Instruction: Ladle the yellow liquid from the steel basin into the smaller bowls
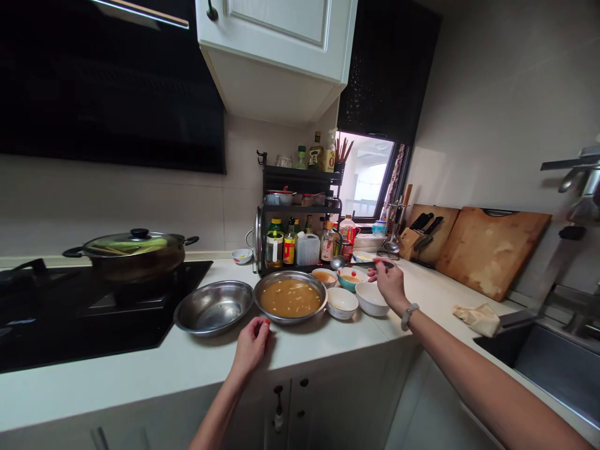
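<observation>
Bench [117, 381] takes up most of the lower frame, white and running left to right, with a black hob [94, 340] set into it on the left. A dark rack [300, 208] stands centre frame, crammed with bottles [275, 247], and a wooden cutting board [492, 250] leans on the wall at right. Covered pot [138, 262] sits on the hob, green stuff showing through the lid.

Next size down, two steel basins: the bare shiny one [215, 309] is left of centre, and the basin of brown liquid [290, 320] is right beside it, mid-frame, pale bits floating on top.

Left hand [252, 342] is just in front of that second basin, grip narrow, thumb against curled fingers. Right hand [391, 284], right of centre, has its grip pinched on the dark handle of a ladle.

Under that hand there's a plain white bowl [370, 308], a patterned white bowl [344, 314] and a teal bowl [347, 285]. The ladle [336, 262] has its scoop by the teal one; can't tell if they touch. Smallest bit: a bracelet [409, 317] on the right wrist.
</observation>
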The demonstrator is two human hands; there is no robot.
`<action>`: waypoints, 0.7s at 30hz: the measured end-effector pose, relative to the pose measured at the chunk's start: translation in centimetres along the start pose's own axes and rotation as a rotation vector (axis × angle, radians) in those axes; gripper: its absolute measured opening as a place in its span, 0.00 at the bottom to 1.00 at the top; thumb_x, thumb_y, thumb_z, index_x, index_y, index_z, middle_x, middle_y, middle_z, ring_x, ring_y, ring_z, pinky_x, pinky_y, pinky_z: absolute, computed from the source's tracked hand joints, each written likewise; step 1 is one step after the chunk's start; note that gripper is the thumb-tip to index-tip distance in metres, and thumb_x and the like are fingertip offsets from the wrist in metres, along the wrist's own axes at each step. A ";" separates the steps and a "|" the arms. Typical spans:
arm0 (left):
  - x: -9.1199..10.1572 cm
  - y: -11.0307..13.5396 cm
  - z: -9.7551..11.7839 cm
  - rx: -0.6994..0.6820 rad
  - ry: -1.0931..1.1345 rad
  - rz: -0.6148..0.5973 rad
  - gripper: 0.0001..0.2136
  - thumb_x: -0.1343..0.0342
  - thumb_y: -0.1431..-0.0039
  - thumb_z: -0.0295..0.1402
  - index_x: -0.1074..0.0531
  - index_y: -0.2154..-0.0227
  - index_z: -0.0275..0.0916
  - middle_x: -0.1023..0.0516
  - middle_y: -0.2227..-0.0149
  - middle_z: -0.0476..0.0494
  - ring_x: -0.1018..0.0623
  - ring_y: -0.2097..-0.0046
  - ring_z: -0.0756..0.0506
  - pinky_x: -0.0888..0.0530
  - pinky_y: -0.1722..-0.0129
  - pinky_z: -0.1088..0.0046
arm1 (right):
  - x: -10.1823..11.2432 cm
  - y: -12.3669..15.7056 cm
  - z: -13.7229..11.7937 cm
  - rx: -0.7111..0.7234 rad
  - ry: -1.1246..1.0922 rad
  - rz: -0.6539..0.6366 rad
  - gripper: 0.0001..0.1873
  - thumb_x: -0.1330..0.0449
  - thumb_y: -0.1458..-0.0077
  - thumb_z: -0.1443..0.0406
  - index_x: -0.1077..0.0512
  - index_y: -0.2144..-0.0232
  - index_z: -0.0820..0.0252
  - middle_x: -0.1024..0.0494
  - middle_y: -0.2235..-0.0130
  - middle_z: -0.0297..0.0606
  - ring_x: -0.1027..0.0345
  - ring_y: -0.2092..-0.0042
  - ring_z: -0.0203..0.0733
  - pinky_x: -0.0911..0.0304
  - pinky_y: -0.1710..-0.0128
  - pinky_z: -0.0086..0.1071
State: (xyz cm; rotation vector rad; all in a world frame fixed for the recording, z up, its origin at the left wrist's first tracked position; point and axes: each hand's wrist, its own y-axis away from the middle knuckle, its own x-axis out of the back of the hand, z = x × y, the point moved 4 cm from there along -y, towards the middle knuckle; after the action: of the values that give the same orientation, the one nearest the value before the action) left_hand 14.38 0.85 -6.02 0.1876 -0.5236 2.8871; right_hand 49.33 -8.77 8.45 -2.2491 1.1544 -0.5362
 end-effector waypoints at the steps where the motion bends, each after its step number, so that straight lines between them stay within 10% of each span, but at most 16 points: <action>1: 0.0 0.0 0.0 0.000 0.003 -0.007 0.20 0.51 0.49 0.51 0.31 0.73 0.36 0.33 0.82 0.51 0.35 0.80 0.50 0.40 0.79 0.76 | 0.4 -0.6 0.8 -0.051 0.063 0.037 0.15 0.49 0.46 0.57 0.32 0.63 0.62 0.30 0.81 0.31 0.33 0.80 0.38 0.35 0.81 0.29; 21: -0.2 -0.1 -0.6 -0.002 0.029 -0.032 0.18 0.51 0.48 0.49 0.31 0.73 0.37 0.33 0.82 0.52 0.35 0.79 0.50 0.39 0.79 0.76 | 2.6 -2.8 7.4 -0.367 0.006 0.291 0.03 0.46 0.50 0.68 0.34 0.71 0.62 0.32 0.84 0.29 0.31 0.83 0.38 0.36 0.87 0.25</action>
State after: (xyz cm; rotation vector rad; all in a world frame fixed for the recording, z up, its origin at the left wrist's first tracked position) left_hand 14.52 1.09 -6.57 0.1523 -0.5138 2.8538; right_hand 56.76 -7.44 4.78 -2.3123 1.6594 -0.2266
